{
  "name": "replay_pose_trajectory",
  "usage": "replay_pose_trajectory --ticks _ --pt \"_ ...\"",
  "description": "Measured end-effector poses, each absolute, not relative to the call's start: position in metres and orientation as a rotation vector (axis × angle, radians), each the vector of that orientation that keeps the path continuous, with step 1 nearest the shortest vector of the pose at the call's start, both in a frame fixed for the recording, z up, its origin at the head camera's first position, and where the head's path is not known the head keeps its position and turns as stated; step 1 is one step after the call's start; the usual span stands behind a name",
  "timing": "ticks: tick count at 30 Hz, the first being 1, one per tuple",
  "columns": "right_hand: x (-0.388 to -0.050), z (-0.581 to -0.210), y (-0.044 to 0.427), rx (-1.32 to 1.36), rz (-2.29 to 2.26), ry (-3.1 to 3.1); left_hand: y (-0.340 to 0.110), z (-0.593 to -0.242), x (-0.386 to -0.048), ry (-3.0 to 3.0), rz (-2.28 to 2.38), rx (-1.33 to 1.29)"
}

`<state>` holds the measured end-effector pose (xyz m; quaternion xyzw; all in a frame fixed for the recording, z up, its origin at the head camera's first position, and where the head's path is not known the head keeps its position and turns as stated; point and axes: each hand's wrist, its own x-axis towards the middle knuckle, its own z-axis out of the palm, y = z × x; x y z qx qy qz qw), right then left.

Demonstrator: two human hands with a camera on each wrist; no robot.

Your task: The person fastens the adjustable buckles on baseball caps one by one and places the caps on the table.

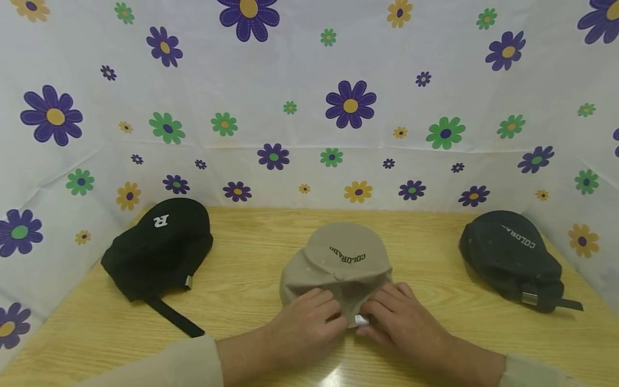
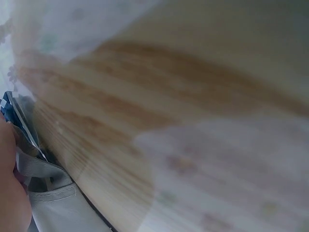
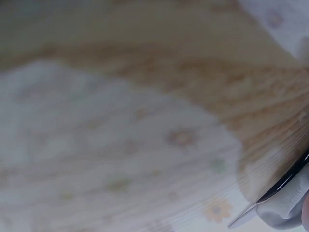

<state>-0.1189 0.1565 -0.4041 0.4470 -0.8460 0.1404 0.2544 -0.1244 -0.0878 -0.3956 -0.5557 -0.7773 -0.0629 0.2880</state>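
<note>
A beige cap (image 1: 350, 236) lies in the middle of the table, its COLORADO lettering upside down to me and its back towards me. My left hand (image 1: 307, 325) grips the left part of its back edge with curled fingers. On the right, my right hand (image 1: 403, 320) pinches the back strap beside a shiny metal buckle (image 1: 361, 320). Part of the cap's back opening and grey-looking cloth (image 2: 63, 208) shows in the left wrist view. In the right wrist view, a strip of cloth (image 3: 285, 203) appears at the lower right corner. The fingertips are partly hidden.
A black cap (image 1: 166, 247) with a white R sits at the left, its strap (image 1: 174, 317) hanging loose towards me. A dark grey cap (image 1: 508, 258) with a buckle lies at the right. Flowered white cloth (image 1: 300, 70) stands behind and beside the wooden table (image 1: 246, 242).
</note>
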Motion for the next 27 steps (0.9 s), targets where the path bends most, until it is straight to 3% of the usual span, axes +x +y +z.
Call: replay_pose_trajectory --ticks 27 --pt "-0.1186 -0.4050 0.1568 1.273 0.392 -2.323 -0.0891 -0.3960 -0.1269 -1.941 -0.167 -1.564"
